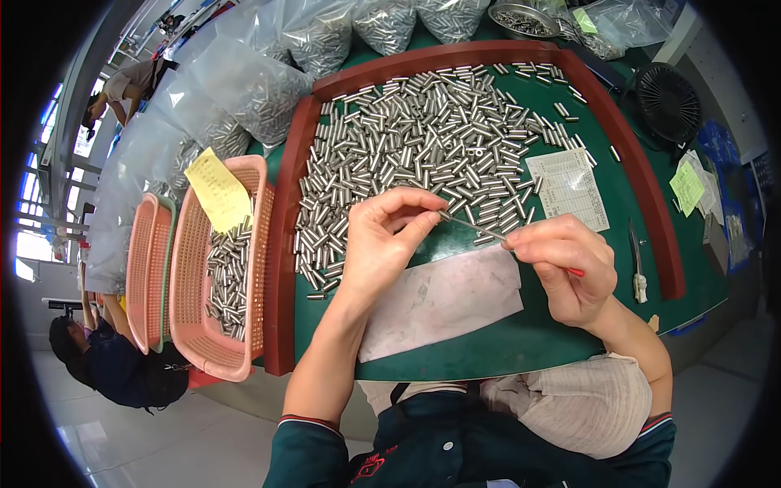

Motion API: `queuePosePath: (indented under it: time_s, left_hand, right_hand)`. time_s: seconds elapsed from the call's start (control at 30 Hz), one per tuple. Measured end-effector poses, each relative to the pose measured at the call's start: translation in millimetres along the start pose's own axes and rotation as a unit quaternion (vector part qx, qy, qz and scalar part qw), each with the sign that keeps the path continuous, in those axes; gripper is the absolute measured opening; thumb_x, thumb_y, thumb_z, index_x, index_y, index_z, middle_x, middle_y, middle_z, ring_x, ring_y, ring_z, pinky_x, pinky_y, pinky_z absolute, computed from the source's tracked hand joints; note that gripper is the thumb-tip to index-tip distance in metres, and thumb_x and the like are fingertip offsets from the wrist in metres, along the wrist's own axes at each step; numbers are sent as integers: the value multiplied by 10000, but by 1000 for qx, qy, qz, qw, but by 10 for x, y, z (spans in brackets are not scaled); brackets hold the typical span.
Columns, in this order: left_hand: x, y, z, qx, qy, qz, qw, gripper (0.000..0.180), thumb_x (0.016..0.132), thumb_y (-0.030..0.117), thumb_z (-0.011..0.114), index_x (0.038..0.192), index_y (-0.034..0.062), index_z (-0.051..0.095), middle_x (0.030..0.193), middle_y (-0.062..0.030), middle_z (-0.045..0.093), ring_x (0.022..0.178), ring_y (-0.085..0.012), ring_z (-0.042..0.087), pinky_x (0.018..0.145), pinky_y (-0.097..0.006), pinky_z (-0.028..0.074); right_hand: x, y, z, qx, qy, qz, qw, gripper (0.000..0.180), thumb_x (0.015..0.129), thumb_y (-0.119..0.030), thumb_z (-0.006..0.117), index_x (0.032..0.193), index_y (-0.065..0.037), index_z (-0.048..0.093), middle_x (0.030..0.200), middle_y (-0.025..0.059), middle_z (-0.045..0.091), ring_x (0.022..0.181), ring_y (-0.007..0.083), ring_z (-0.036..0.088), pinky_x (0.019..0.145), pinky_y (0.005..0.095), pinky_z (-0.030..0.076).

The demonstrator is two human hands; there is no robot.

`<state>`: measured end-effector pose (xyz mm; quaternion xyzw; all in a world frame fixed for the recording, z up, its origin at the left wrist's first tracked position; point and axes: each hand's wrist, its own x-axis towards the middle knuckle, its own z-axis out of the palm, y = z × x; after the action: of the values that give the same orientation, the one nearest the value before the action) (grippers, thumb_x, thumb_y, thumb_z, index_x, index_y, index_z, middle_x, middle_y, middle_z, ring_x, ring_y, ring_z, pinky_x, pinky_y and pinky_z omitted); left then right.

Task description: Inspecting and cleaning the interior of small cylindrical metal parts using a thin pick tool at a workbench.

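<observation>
In front of me my left hand pinches a short silver metal cylinder between thumb and forefinger. My right hand grips a thin metal rod tool, and a bit of red shows at its grip end between the fingers. The rod slants up to the left, its tip at the cylinder; whether it goes inside is too small to tell. Beyond both hands, many similar cylinders lie spread over the green tabletop. A whitish stained cloth lies flat below my hands.
A dark red wooden frame borders the work area. At left stand pink baskets, one holding cylinders and a yellow note. Filled plastic bags line the back. A printed sheet, tweezers and a black fan are at right.
</observation>
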<state>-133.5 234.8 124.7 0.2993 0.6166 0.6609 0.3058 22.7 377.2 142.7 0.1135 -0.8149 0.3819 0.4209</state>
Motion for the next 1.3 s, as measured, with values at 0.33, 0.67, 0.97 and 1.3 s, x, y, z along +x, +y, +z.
queuePosePath:
  time_s: [0.33, 0.67, 0.97, 1.3]
  left_hand:
    - [-39, 30, 54, 87, 21, 33, 995, 97, 773, -25, 601, 864, -22, 633, 834, -63, 626, 753, -106, 607, 682, -215, 493]
    - [19, 37, -34, -30, 22, -102, 994, 123, 757, 5, 643, 844, -37, 568, 747, -65, 602, 609, -76, 566, 576, -187, 475]
    - [33, -77, -61, -119, -58, -139, 981, 119, 854, 92, 556, 946, 17, 565, 803, -92, 623, 675, -110, 594, 622, -204, 484]
    - [2, -58, -78, -223, -27, -140, 964, 131, 818, 51, 597, 942, 15, 580, 825, -106, 635, 673, -115, 588, 628, -217, 480]
  right_hand:
    - [-21, 7, 71, -7, -9, 12, 1000, 134, 716, 46, 590, 846, 13, 599, 792, 124, 624, 676, 229, 621, 536, 268, 493]
    - [-61, 50, 171, -70, -65, -169, 981, 206, 609, 3, 635, 813, 11, 609, 855, 146, 588, 677, 248, 617, 566, 305, 536]
    - [-23, -5, 100, -49, -20, -62, 997, 222, 654, 39, 606, 876, 24, 599, 859, 149, 615, 706, 250, 632, 563, 292, 525]
    - [-12, -28, 41, -38, -26, -18, 999, 112, 818, 1, 539, 925, 19, 568, 879, 179, 626, 766, 264, 639, 616, 286, 523]
